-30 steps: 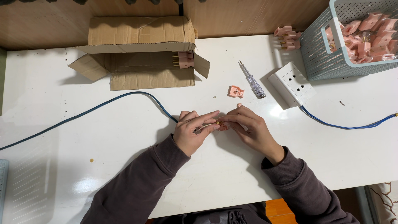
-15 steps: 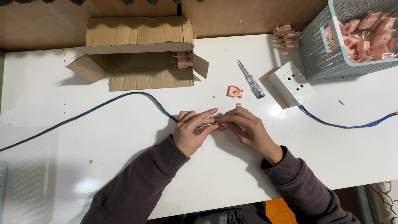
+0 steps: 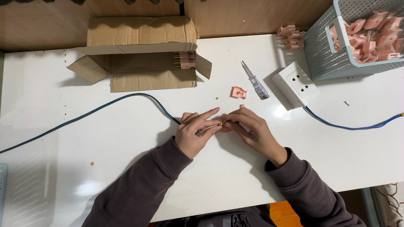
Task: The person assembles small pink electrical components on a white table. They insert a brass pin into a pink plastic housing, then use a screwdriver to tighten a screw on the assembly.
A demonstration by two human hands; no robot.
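Landmark: the wall socket (image 3: 296, 84), set on the table (image 3: 63, 168) right of centre.
Screwdriver (image 3: 255, 80): laid just left of the socket, tip away from the person.
Loose plug half (image 3: 238, 92): placed left of the socket, just beyond the screwdriver.
Basket (image 3: 326, 54): stood right of and behind the socket, plugs held in it.
Plug cluster (image 3: 289, 36): found behind the socket, against the basket's left wall.
Cardboard box (image 3: 141, 48): lain well left of the socket, a plug held in its open mouth.
Left hand (image 3: 194, 133), right hand (image 3: 251, 129): met before and left of the socket, a small plug part (image 3: 224, 126) pinched between them.
Cable (image 3: 97, 111): run from the left hand far to the left of the socket.
Socket lead (image 3: 349, 125): trailed from the socket to the right.
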